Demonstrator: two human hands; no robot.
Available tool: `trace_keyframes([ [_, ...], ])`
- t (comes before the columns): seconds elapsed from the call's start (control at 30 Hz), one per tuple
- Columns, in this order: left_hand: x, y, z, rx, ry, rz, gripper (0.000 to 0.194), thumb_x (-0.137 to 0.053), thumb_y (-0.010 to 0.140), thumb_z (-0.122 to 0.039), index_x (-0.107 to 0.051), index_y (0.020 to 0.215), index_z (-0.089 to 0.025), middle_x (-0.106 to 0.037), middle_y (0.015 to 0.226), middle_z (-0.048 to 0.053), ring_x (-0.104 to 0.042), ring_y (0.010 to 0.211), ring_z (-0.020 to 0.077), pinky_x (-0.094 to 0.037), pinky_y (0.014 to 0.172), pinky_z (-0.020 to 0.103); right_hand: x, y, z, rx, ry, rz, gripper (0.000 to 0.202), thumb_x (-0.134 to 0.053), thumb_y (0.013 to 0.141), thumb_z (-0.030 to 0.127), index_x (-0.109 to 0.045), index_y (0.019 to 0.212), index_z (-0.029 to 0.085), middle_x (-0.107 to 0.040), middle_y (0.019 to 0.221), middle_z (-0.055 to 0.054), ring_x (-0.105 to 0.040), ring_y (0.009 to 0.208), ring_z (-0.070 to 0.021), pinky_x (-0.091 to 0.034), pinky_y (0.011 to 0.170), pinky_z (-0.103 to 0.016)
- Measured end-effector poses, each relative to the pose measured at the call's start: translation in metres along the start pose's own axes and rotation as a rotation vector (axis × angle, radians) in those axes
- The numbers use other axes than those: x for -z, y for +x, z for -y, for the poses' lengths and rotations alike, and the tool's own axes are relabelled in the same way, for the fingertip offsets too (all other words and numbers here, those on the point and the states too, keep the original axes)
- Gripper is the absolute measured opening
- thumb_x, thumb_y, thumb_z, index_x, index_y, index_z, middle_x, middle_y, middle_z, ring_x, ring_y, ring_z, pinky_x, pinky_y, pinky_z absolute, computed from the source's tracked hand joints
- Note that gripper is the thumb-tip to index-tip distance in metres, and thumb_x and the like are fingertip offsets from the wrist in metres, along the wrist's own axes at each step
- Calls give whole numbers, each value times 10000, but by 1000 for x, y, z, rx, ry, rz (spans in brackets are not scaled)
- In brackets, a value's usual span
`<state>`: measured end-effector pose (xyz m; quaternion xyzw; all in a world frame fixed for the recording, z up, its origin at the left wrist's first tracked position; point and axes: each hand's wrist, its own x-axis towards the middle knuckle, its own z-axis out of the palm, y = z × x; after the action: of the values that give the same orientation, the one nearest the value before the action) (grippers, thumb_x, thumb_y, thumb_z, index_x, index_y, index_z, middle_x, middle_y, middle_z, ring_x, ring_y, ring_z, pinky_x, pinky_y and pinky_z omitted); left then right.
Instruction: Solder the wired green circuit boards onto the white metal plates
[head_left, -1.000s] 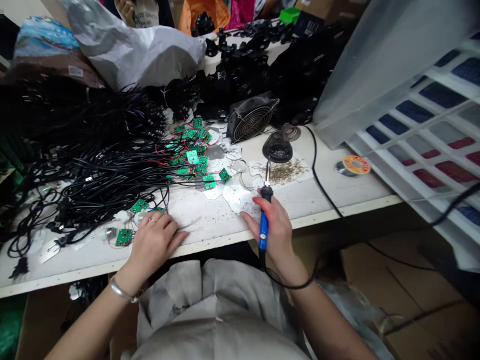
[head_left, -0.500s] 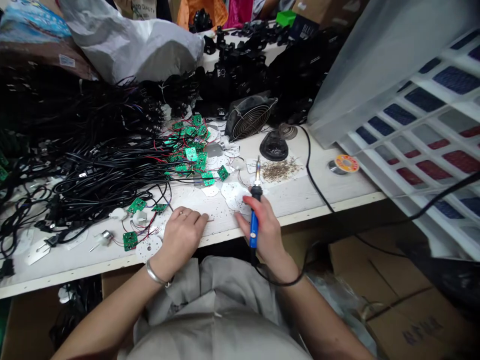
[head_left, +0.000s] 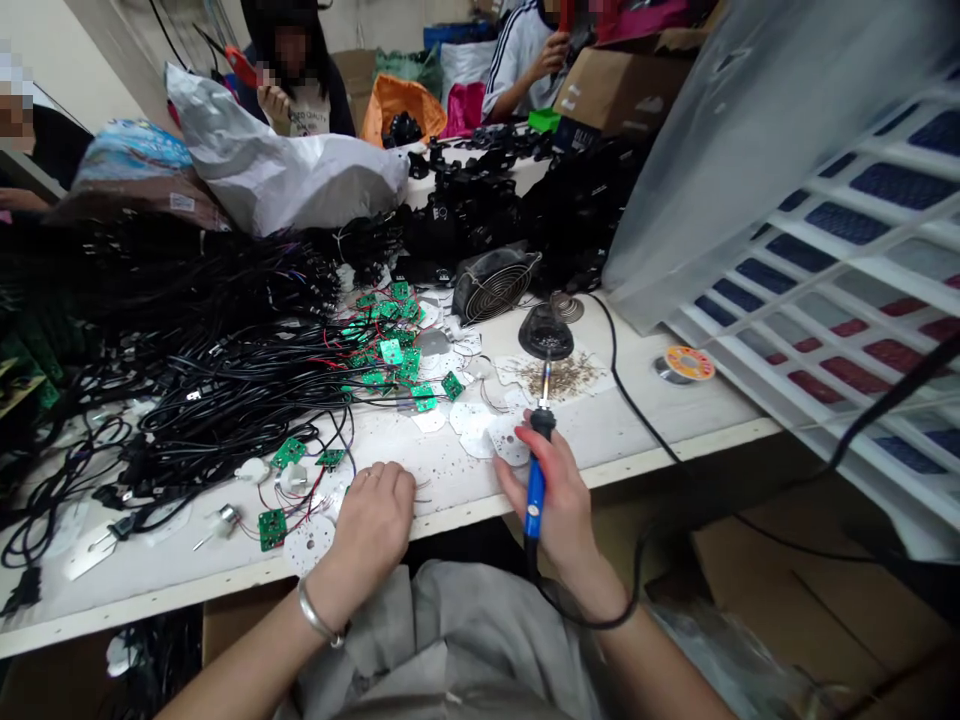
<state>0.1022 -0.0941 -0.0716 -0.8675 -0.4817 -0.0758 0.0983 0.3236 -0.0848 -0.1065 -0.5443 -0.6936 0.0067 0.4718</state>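
My right hand (head_left: pixel 559 490) grips the blue handle of a soldering iron (head_left: pixel 537 480), its metal tip pointing away over brown crumbs on a sheet. A white round plate (head_left: pixel 510 440) with a centre hole is at that hand's thumb and forefinger; whether they pinch it I cannot tell. My left hand (head_left: pixel 379 520) rests at the table's front edge with fingers curled down. Thin wires (head_left: pixel 424 488) show beside its fingertips, and what it holds is hidden. Left of it lie another white round plate (head_left: pixel 309 543) and a green circuit board (head_left: pixel 272 529) with wires.
Black cables (head_left: pixel 225 370) and several green boards cover the left side. A small fan (head_left: pixel 495 285) stands behind a dark soldering-iron stand (head_left: pixel 546 332). A solder spool (head_left: pixel 682 365) lies near a white plastic crate (head_left: pixel 825 270). Other people sit across the table (head_left: pixel 652 430).
The view has tilted up, showing people at the back. The soldering iron has shifted slightly right with my right hand, and the round plate now shows beside its fingers. My left hand stays at the edge.
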Motion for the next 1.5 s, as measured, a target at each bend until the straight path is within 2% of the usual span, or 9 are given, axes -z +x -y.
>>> trace_keyframes([
  [0.13,3,-8,4,26,-145,-101,150,-432,936,-147,-534,827,-164,-594,684,26,-556,666,185,-444,740,359,-9,-1,25,76,62,52,359,-633,879,233,-533,1223,222,-607,1116,-122,-642,1010,-252,-571,800,-346],
  [0.3,4,-18,12,-106,-180,-137,151,-457,923,-141,-545,801,-159,-614,732,47,-546,716,194,-443,689,326,-30,-4,45,154,20,206,282,-605,902,302,-580,1160,190,-638,1048,-129,-643,876,-247,-559,724,-369],
  [0.47,-2,-24,19,-88,-263,-164,116,-486,935,-158,-603,936,-154,-636,775,36,-561,732,176,-455,687,308,-17,3,31,174,182,60,211,-590,909,256,-610,1109,195,-704,936,-79,-667,851,-215,-521,887,-420],
  [0.53,-4,-24,20,-89,-282,-171,119,-498,937,-169,-615,956,-164,-642,791,34,-569,744,172,-456,688,301,-4,7,17,81,264,-48,214,-543,919,235,-632,1112,210,-712,868,-46,-670,760,-184,-533,843,-396],
  [0.7,1,-22,24,-166,-250,-148,145,-468,945,-159,-612,930,-149,-667,885,58,-586,811,187,-451,745,326,18,12,-18,-600,392,-314,299,-523,889,398,-694,925,155,-611,572,17,-522,406,-111,-459,440,-259],
  [0.77,4,-20,28,-213,-230,-132,173,-433,951,-138,-604,925,-151,-678,910,55,-589,812,186,-437,760,339,19,12,-27,-752,436,-405,319,-530,860,424,-681,856,142,-539,476,52,-448,333,-91,-379,359,-224],
  [0.93,10,-17,40,-259,-239,-81,181,-436,958,-173,-616,935,-175,-683,903,39,-587,822,181,-417,793,341,16,12,-34,-794,449,-519,332,-527,834,432,-665,855,131,-530,475,61,-438,333,-77,-366,354,-203],
  [1.17,8,-17,46,-296,-285,-12,157,-481,947,-205,-635,917,-215,-648,822,16,-553,780,178,-401,815,348,15,21,-32,-813,390,-434,415,-562,816,500,-688,917,118,-574,524,39,-519,383,-100,-462,435,-238],
  [1.5,6,6,32,0,-491,-39,177,-465,935,-241,-601,835,-188,-620,754,15,-559,736,164,-389,730,322,16,23,-30,-843,380,-370,468,-590,803,553,-693,940,117,-586,553,31,-546,413,-106,-484,465,-249],
])
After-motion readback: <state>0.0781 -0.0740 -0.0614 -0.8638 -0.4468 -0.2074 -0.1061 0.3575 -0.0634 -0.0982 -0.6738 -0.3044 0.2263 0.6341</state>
